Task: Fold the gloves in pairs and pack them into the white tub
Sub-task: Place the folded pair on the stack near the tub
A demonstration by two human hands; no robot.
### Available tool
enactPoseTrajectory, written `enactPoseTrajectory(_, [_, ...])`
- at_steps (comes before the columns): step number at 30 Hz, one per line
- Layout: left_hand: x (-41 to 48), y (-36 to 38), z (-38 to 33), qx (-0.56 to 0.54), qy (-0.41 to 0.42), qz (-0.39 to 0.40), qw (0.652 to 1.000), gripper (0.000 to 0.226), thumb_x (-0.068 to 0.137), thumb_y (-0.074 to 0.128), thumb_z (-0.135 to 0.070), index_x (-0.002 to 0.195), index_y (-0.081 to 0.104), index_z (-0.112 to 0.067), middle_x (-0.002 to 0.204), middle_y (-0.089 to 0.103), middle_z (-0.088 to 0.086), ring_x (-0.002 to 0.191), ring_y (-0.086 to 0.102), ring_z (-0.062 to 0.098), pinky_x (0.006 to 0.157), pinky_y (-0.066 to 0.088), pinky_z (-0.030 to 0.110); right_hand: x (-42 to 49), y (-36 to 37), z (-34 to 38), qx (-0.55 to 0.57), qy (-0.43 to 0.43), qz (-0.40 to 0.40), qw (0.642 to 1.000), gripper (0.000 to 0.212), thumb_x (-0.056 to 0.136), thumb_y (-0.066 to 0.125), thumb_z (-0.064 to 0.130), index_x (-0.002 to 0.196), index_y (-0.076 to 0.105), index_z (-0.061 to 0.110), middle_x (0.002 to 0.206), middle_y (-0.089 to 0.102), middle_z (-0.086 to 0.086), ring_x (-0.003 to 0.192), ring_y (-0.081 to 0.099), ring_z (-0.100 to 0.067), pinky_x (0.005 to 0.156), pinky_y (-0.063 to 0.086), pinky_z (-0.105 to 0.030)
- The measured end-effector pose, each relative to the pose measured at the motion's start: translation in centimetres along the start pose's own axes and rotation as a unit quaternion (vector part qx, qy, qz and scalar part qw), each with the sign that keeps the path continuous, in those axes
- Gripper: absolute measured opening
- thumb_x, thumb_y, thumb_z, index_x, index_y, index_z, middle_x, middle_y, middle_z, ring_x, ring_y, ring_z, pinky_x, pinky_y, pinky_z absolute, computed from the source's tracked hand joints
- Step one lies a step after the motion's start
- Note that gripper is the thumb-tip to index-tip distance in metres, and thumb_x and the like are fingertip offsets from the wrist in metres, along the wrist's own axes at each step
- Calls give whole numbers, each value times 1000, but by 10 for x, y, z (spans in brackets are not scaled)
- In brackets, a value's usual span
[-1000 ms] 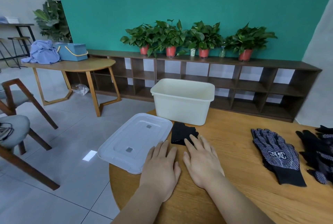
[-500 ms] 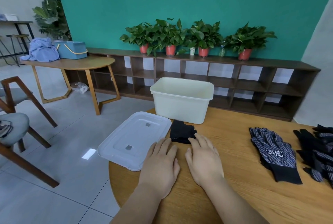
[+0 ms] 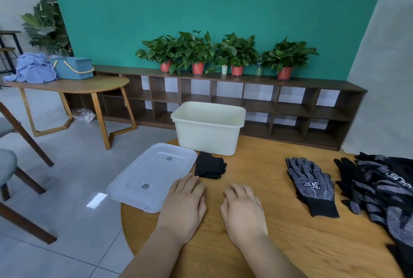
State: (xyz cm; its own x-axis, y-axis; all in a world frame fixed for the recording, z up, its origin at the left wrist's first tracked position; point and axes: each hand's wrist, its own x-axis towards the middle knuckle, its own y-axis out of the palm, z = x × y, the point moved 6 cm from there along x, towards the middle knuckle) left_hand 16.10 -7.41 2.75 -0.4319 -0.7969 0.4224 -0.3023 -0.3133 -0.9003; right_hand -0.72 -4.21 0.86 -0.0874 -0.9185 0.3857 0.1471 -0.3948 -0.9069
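Both forearms reach in from the near edge of the round wooden tabletop (image 3: pixel 268 246), and the 2 hands lie palm down on the wood, side by side and apart.

The left hand (image 3: pixel 183 208) is flat and relaxed, its fingers straight and close together, holding nothing. Its outer side is just beside the near right corner of the translucent lid (image 3: pixel 147 172), which hangs over the left edge of the tabletop. Its fingertips stop just short of the folded pair of gloves (image 3: pixel 210 166).

The right hand (image 3: pixel 243 210) also rests empty on the wood, with its fingers lightly bent at the knuckles and the tips touching the surface.

The folded pair of gloves, plain black, lies between the lid and the white tub (image 3: pixel 207 139), close to the tub's front wall. The tub stands upright and uncovered at the far edge.

To the right of the hands, well apart from them, a flat dotted glove (image 3: pixel 310 183) lies with its fingers toward the far edge and its cuff toward the near edge. Beyond it, a heap of gloves (image 3: pixel 380 190) spreads along the right edge.
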Motion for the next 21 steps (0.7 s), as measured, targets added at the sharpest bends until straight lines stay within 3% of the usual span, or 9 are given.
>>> enactPoseTrajectory(5, [0, -2, -6, 60, 14, 7, 998, 36, 100, 42, -35, 116, 71, -22, 139, 64, 5, 139, 53, 29, 115, 46, 48, -21, -8, -9, -15, 11, -9, 1000, 44, 93, 38, 35, 106, 79, 25, 121, 70, 2, 116, 63, -26, 85, 58, -43])
enactPoseTrajectory(8, [1, 1, -15, 134, 29, 46, 989, 28, 89, 67, -29, 113, 73, -14, 132, 67, 16, 132, 58, 38, 110, 50, 54, -35, -18, -15, -26, 10, -20, 999, 42, 89, 40, 35, 102, 78, 27, 117, 71, 3, 111, 66, -26, 79, 59, -42])
enactPoseTrajectory(11, [3, 1, -34, 163, 46, 70, 983, 38, 71, 85, -14, 107, 73, -9, 117, 68, 20, 117, 64, 41, 102, 54, 55, -49, -29, -28, -27, 13, -21, 999, 29, 84, 52, 34, 95, 78, 28, 114, 72, 3, 106, 68, -24, 73, 59, -40])
enactPoseTrajectory(13, [1, -1, -50, 155, 44, 68, 985, 34, 72, 78, -12, 105, 70, -12, 112, 66, 16, 110, 61, 38, 101, 53, 53, -57, -35, -42, -33, 14, -25, 999, 18, 75, 74, 32, 93, 78, 29, 112, 72, 3, 104, 68, -24, 71, 59, -40])
enactPoseTrajectory(15, [-2, -3, -70, 131, 44, 64, 988, 33, 72, 75, -14, 104, 70, -15, 110, 66, 11, 106, 61, 34, 98, 54, 49, -65, -41, -58, -34, 25, -18, 999, 29, 66, 88, 31, 93, 78, 29, 110, 72, 3, 103, 69, -24, 71, 59, -40])
enactPoseTrajectory(18, [-6, -2, -98, 74, 45, 64, 994, 34, 74, 74, -22, 108, 73, -21, 109, 68, 3, 104, 65, 27, 95, 57, 45, -74, -51, -80, -50, 34, -20, 998, 32, 65, 91, 31, 94, 79, 29, 111, 72, 2, 103, 69, -24, 72, 60, -40])
enactPoseTrajectory(21, [-9, 0, -126, 27, 46, 62, 997, 36, 90, 50, -32, 119, 70, -25, 119, 65, -1, 108, 63, 23, 98, 53, 40, -81, -57, -100, -67, 39, -14, 997, 29, 70, 87, 32, 97, 78, 29, 114, 71, 2, 106, 67, -24, 75, 60, -40])
